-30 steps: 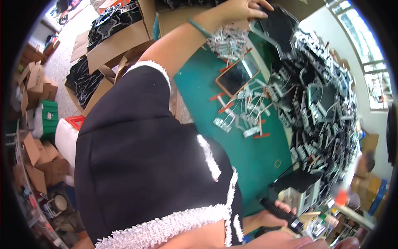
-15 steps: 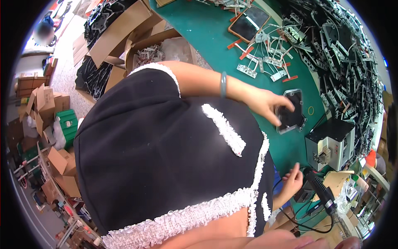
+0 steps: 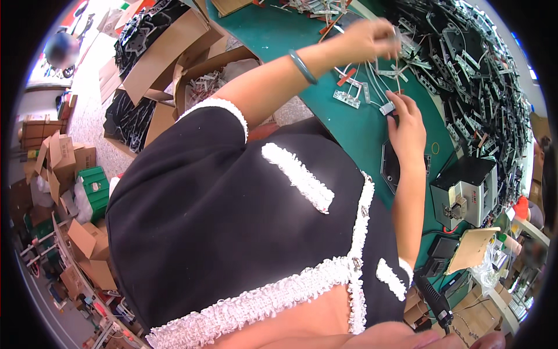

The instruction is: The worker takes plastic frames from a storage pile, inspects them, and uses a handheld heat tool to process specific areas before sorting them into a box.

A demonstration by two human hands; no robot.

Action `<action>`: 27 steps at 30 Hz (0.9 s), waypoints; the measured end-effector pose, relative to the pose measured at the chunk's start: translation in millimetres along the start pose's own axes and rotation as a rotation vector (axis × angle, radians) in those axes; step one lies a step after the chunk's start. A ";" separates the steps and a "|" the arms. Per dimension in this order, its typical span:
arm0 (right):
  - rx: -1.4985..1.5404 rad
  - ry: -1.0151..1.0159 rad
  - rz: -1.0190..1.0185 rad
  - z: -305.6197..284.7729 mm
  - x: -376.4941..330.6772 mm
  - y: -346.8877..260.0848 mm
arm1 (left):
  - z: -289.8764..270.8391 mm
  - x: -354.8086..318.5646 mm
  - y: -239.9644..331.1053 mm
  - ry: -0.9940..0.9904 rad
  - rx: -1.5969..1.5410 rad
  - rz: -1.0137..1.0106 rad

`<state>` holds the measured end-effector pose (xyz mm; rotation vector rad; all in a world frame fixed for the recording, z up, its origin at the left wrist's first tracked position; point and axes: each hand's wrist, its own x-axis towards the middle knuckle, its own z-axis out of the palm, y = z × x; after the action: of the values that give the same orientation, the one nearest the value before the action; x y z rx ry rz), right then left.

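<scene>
My left hand (image 3: pixel 375 42), with a bracelet on its wrist, is raised over the pile of wired strips at the far side of the table. Its fingers are curled and partly blurred, so what they hold cannot be made out. My right hand (image 3: pixel 408 125) pinches a small pale light strip (image 3: pixel 387 108) with thin white wires running up from it. Beneath my right forearm lies a black angular housing (image 3: pixel 390 166), partly hidden. Loose light strips (image 3: pixel 347 99) with wires and orange tabs lie between and left of my hands.
Black housings with strips (image 3: pixel 465 70) are heaped along the right. A grey-black machine (image 3: pixel 465 192) stands near the right edge, with a black-handled tool (image 3: pixel 436 302) below it. Open cartons (image 3: pixel 168 52) stand left of the green table (image 3: pixel 261 35). A yellow ring (image 3: pixel 435 148) lies there.
My left hand has left the black housing and moved up to the strips. My right hand has come up from near the machine and taken hold of a light strip.
</scene>
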<state>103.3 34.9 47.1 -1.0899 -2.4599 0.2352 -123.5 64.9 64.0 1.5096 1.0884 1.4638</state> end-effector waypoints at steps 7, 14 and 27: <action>0.243 0.123 -0.010 -24.8 23.9 -13.0 | -75.6 7.3 63.1 0.187 -0.459 0.170; 0.385 0.286 0.105 -57.4 11.6 -16.4 | -24.1 -6.1 92.7 -0.034 0.332 0.528; 0.864 0.442 0.172 -68.4 -46.4 -7.2 | 69.1 -25.6 49.2 -0.670 -0.506 -0.421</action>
<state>157.3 -5.6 95.4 -0.8275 -1.5914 0.8993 -50.7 26.5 96.8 1.1719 0.5234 0.7633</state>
